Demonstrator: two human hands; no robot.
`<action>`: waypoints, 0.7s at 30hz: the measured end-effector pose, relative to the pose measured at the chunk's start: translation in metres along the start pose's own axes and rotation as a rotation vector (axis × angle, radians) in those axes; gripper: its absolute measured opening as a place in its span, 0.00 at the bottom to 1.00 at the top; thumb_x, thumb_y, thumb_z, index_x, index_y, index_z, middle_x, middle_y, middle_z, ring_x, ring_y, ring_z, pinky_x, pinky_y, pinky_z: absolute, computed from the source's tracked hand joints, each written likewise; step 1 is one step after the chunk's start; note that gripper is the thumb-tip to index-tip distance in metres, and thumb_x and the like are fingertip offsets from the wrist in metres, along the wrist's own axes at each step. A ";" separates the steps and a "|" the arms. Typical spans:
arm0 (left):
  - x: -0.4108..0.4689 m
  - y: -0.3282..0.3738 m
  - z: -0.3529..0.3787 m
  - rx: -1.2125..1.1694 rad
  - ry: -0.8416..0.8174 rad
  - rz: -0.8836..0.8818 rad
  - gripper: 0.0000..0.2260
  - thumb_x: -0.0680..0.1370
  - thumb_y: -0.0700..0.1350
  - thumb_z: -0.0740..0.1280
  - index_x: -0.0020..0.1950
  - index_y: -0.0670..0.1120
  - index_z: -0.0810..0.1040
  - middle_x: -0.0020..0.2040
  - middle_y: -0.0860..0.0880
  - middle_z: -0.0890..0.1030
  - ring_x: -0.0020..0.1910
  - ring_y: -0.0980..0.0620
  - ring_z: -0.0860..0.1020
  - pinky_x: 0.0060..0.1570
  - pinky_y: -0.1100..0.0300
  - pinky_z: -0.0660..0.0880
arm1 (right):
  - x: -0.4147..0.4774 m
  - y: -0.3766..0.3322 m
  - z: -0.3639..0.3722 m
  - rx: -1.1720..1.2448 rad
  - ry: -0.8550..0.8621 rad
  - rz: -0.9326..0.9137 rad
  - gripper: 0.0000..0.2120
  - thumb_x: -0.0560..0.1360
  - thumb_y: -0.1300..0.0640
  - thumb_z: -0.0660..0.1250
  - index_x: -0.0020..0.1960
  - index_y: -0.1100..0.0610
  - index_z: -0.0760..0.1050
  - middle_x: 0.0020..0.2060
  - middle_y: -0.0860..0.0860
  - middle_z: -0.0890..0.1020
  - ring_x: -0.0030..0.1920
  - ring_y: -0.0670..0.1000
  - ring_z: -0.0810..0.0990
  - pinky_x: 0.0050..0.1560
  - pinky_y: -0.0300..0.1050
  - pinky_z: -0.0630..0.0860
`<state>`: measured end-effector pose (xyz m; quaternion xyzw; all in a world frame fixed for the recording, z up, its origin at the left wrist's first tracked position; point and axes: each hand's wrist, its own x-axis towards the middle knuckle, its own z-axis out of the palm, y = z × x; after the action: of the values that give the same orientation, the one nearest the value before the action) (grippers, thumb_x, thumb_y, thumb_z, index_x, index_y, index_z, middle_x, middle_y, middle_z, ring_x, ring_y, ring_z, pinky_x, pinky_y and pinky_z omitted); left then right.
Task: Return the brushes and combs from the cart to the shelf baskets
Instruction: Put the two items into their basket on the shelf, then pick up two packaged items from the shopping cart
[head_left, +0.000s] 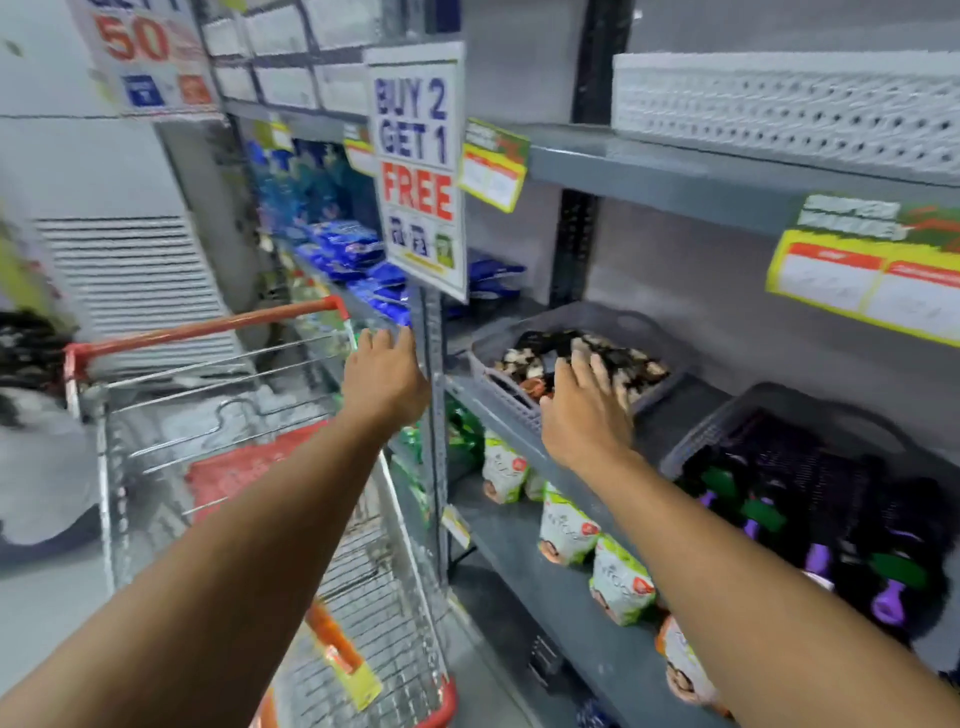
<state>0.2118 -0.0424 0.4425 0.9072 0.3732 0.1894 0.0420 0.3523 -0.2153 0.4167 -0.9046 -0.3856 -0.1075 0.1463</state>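
Observation:
A wire shopping cart (249, 441) with red trim stands to the left of a grey metal shelf. My left hand (384, 379) reaches forward above the cart's right rim, by the shelf upright, fingers loosely apart and holding nothing I can see. My right hand (587, 410) lies palm down over the front rim of a grey basket (498, 379) filled with dark and pale combs and brushes (587, 348); whether it grips one is hidden. A second dark basket (727, 431) to the right holds black brushes with purple and green handles (821, 556).
A "Buy 2 Get 1 Free" sign (418, 171) hangs from the shelf upright (434, 415). Green and white packets (569, 530) line the shelf below. A white perforated basket (779, 98) sits on the top shelf. Blue packs (358, 254) fill the far shelf. A person (31, 415) stands at left.

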 end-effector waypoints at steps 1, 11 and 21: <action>-0.007 -0.018 -0.001 0.018 0.012 -0.031 0.23 0.72 0.43 0.61 0.67 0.38 0.66 0.65 0.35 0.71 0.66 0.34 0.65 0.62 0.43 0.67 | 0.001 -0.013 0.007 0.008 -0.014 -0.045 0.28 0.79 0.50 0.56 0.75 0.57 0.53 0.76 0.54 0.54 0.75 0.55 0.49 0.71 0.57 0.51; -0.101 -0.187 0.026 0.175 -0.029 -0.295 0.23 0.72 0.41 0.54 0.66 0.35 0.66 0.64 0.33 0.71 0.62 0.35 0.68 0.60 0.43 0.67 | -0.014 -0.155 0.095 0.030 -0.167 -0.331 0.29 0.80 0.49 0.53 0.76 0.58 0.48 0.77 0.55 0.50 0.75 0.56 0.45 0.72 0.57 0.47; -0.160 -0.268 0.121 0.098 -0.235 -0.501 0.26 0.73 0.36 0.61 0.71 0.38 0.63 0.66 0.38 0.71 0.63 0.39 0.67 0.62 0.47 0.68 | -0.046 -0.214 0.217 0.006 -0.449 -0.469 0.31 0.77 0.57 0.58 0.75 0.58 0.47 0.77 0.56 0.50 0.75 0.56 0.45 0.72 0.54 0.45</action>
<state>-0.0239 0.0472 0.2226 0.8033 0.5873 0.0482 0.0865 0.1826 -0.0292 0.2388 -0.7920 -0.6063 0.0650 0.0316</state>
